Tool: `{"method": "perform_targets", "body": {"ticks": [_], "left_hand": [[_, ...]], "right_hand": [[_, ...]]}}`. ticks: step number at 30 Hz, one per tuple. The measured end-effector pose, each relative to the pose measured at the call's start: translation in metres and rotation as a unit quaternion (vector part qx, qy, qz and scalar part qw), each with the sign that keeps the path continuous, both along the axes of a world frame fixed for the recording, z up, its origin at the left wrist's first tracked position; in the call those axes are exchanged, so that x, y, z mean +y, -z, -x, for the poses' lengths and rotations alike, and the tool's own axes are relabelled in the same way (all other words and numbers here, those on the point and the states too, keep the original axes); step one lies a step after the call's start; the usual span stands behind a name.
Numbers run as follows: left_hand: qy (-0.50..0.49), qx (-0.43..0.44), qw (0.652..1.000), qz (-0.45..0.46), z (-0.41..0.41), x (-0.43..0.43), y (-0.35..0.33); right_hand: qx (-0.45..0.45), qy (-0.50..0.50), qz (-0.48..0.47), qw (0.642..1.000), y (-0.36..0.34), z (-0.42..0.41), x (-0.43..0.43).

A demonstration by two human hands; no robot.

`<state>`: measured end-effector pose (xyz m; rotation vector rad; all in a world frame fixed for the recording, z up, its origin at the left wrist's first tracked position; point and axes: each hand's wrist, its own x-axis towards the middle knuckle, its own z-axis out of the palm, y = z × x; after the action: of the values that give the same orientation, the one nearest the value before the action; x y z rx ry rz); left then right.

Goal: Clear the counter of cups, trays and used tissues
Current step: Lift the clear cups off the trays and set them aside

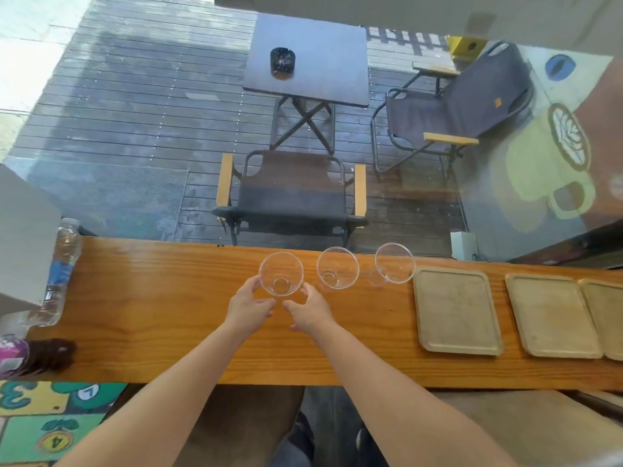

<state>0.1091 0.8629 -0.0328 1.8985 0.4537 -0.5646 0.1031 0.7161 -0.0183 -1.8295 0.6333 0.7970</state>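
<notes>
Both hands cup the leftmost clear cup (281, 274) on the table (168, 298): left hand (251, 306) and right hand (308, 310) half-curled around its base. Two more cups, then trays (455, 310), lie to its right.

Three clear cups (281, 274), three trays (456, 310)

Wooden counter (168, 332) with three clear cups (337, 267), three trays (456, 311), two bottles (59, 274).

Three clear cups (281, 274) stand on an orange-brown, wood-grained table (168, 298); the trays (456, 311) are pale tan, the bottle (60, 271) clear with a blue label
</notes>
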Motion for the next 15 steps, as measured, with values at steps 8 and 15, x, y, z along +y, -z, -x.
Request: {"method": "perform_targets", "body": {"ticks": [8, 15], "left_hand": [[0.079, 0.064, 0.994, -0.043, 0.032, -0.025, -0.006], [0.250, 0.030, 0.967, -0.032, 0.036, -0.138, -0.032]], "right_hand": [[0.035, -0.039, 0.062, 0.997, -0.025, 0.026, -0.040], [0.012, 0.020, 0.136, 0.990, -0.062, 0.066, -0.144]]}}
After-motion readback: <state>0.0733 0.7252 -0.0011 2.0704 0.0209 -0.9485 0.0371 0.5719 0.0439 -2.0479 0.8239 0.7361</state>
